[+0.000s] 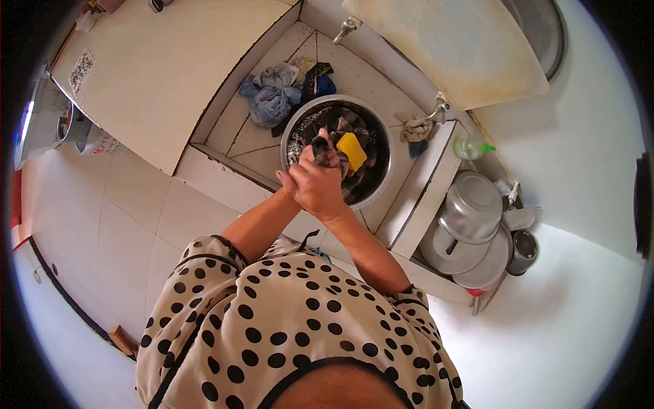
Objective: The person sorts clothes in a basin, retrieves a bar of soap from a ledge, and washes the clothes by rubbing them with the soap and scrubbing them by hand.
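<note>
Both hands meet over a round metal basin [386,160], closed around a dark wet-looking cloth [321,151]. My right hand [319,187] lies on top, fingers wrapped round the cloth. Beneath and beyond it is my left hand [308,154], partly hidden, gripping the same cloth. More dark, patterned clothes [345,123] fill the basin. On them, just right of my hands, rests a yellow block [351,151]; whether it is soap or a sponge I cannot tell.
The basin stands in a tiled sink [255,162]. Blue clothes [271,95] lie behind it on the left. Two taps, one with a rag [416,128] below it, line the back wall. A green-capped bottle [470,148] and stacked metal pots [471,204] stand at right.
</note>
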The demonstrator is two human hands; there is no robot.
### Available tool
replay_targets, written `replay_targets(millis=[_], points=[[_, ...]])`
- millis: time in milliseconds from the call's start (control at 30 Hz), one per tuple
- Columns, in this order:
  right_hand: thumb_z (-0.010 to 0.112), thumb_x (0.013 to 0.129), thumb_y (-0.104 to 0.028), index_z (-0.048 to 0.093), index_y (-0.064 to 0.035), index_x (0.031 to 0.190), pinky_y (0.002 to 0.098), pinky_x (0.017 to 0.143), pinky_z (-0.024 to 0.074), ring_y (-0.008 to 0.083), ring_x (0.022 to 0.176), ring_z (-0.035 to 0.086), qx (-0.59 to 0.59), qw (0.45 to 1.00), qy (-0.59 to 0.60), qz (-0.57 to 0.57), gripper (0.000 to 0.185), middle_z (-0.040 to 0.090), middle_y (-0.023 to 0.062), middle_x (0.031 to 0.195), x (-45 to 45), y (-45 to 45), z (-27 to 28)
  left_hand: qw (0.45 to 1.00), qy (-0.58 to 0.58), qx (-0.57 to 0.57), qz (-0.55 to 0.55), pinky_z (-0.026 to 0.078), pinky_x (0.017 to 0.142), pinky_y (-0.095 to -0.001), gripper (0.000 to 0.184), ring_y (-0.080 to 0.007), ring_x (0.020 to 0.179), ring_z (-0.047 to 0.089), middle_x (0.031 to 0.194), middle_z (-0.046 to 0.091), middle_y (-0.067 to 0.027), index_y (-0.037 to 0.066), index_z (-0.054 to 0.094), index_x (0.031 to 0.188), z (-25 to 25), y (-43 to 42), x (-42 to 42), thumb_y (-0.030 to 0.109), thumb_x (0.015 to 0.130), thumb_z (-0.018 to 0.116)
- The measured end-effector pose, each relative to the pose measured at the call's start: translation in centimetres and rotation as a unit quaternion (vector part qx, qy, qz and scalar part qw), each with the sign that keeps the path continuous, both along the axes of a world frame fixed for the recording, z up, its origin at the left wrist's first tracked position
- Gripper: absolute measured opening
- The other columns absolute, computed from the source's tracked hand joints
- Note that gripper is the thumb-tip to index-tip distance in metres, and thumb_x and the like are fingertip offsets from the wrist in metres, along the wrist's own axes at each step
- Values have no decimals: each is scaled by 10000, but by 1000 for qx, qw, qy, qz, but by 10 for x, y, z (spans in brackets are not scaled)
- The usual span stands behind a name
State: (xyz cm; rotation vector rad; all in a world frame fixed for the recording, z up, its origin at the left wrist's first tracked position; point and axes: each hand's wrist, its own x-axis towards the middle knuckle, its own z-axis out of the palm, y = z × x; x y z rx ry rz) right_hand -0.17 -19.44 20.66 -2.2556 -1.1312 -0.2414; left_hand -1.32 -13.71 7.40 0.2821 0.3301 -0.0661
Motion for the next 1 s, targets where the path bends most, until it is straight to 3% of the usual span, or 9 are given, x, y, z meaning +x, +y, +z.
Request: replay_targets(millis=[33, 133, 367, 500, 667, 767, 833, 867, 1000], points=[[557, 853, -190, 628, -54, 753, 394, 609, 485, 356, 718, 610, -21, 999, 18, -23, 184, 629, 162, 773, 8, 1, -2, 999, -25, -45, -6, 500, 807, -347, 274, -168, 906, 603, 1009, 618, -50, 120, 578, 1141, 14, -2, -4, 312, 957, 510], [566, 862, -283, 605, -48, 649, 410, 482, 465, 359, 556, 584, -67, 973, 122, -186, 320, 582, 176, 616, 58, -17, -28, 982, 178, -23, -62, 488, 867, -375, 398, -195, 990, 608, 1109, 616, -70, 97, 560, 1177, 84, -5, 14, 416, 948, 494], [546, 867, -273, 578, -102, 615, 400, 488, 461, 335, 545, 591, -15, 999, 39, -34, 305, 564, 152, 560, 8, 9, -1, 981, 188, -11, -37, 502, 869, -424, 405, -235, 1012, 599, 1096, 606, -82, 88, 525, 1189, 52, -13, 13, 415, 975, 421], [564, 863, -295, 624, -103, 618, 396, 507, 474, 309, 559, 619, -145, 953, 146, -221, 316, 602, 141, 599, 71, -23, -44, 976, 210, 12, -56, 502, 884, -427, 339, -235, 977, 606, 1076, 607, -66, 116, 520, 1151, 72, -13, 13, 368, 993, 358], [614, 804, -258, 637, -91, 695, 416, 532, 465, 328, 610, 607, -94, 996, 4, 1, 201, 610, 134, 666, 14, -2, -23, 989, 127, -72, -32, 481, 879, -398, 341, -239, 981, 581, 1025, 598, -62, 143, 545, 1035, 59, -13, 6, 406, 986, 335], [591, 774, -241, 579, -94, 703, 420, 575, 492, 330, 659, 621, -102, 984, 105, -101, 164, 608, 115, 670, 30, 3, -17, 991, 46, -124, -1, 456, 880, -384, 379, -246, 999, 560, 991, 596, -64, 157, 562, 964, 35, -13, 2, 454, 974, 326], [570, 835, -297, 592, -67, 675, 423, 577, 492, 338, 602, 612, -172, 953, 142, -204, 281, 612, 154, 650, 62, -9, -16, 978, 196, 39, -67, 453, 896, -373, 379, -225, 1029, 566, 989, 601, -53, 158, 567, 978, 71, -12, 10, 454, 973, 331], [566, 841, -303, 592, -63, 681, 428, 568, 488, 337, 597, 612, -165, 960, 117, -193, 290, 612, 155, 652, 63, -13, -23, 977, 192, 39, -82, 451, 917, -368, 404, -214, 1066, 567, 1034, 615, -59, 144, 577, 1062, 47, -15, 13, 442, 972, 320], [553, 856, -311, 597, -58, 702, 444, 544, 481, 348, 604, 616, -132, 991, 26, -2, 299, 618, 161, 664, 16, 8, -8, 991, 13, 110, -69, 450, 925, -378, 464, -218, 1074, 567, 1103, 613, -71, 117, 565, 1147, -19, -26, -5, 468, 959, 326]])
